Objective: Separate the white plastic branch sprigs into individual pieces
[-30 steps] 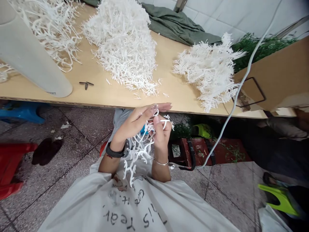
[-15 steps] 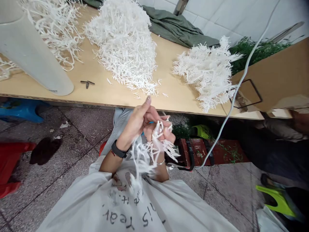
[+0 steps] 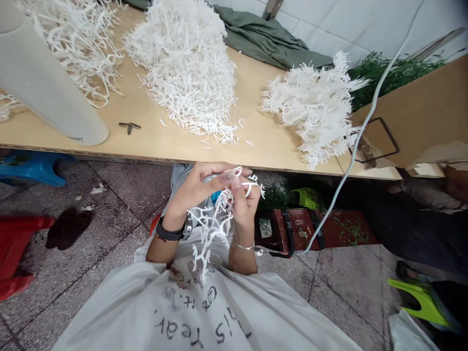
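Note:
Just below the table edge, both my hands meet on a white plastic branch piece (image 3: 210, 226) that hangs down over my shirt. My left hand (image 3: 197, 187), with a black watch at the wrist, pinches its top with closed fingers. My right hand (image 3: 244, 202), a thin bracelet at its wrist, is closed round the branch's upper twigs, thumb pressed against them. Above them, on the wooden table (image 3: 161, 141), lie a big heap of white sprigs (image 3: 190, 68) and a smaller heap (image 3: 314, 109) to the right.
A white roll (image 3: 47, 92) lies at the table's left, with more white branches (image 3: 84, 39) behind it. A green cloth (image 3: 266, 39) lies at the back. A cardboard box (image 3: 417, 114) and a white cable (image 3: 365, 122) are at the right. Stools stand on the floor.
My left hand's raised finger has come down and both hands have drawn together again on the branch, which hangs straight instead of swinging blurred to the right.

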`<state>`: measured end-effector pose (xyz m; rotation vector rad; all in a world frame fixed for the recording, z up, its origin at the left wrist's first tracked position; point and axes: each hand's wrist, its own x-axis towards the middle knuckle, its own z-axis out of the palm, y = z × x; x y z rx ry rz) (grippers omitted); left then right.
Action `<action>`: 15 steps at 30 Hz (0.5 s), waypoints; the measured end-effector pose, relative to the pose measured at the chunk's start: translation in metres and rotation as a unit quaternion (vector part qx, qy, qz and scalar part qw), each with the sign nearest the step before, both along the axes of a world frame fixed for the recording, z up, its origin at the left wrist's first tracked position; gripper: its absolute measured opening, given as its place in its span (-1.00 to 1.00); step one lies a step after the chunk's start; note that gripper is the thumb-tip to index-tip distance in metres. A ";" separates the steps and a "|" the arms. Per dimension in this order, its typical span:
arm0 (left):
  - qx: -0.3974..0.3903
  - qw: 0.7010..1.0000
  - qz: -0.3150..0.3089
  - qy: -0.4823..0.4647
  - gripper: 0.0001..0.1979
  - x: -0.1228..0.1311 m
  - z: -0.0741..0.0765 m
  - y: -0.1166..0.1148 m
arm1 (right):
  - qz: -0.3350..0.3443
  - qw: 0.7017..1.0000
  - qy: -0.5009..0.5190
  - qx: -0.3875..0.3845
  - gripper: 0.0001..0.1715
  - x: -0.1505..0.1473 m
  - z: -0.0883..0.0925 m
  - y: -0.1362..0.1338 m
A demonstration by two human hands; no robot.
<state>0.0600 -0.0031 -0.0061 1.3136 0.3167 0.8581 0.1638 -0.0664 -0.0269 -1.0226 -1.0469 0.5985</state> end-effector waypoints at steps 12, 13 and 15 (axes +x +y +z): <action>-0.110 0.994 0.000 -0.004 -0.76 0.004 -0.007 0.009 | 0.133 0.963 0.231 0.029 -0.52 0.013 0.000 0.002; -0.122 0.992 -0.015 -0.009 -0.73 0.003 -0.008 0.010 | 0.169 0.952 0.246 0.062 -0.49 0.017 0.000 0.003; -0.144 0.989 -0.005 -0.029 -0.67 0.001 -0.009 0.012 | 0.209 0.934 0.257 0.134 -0.39 0.030 0.002 0.007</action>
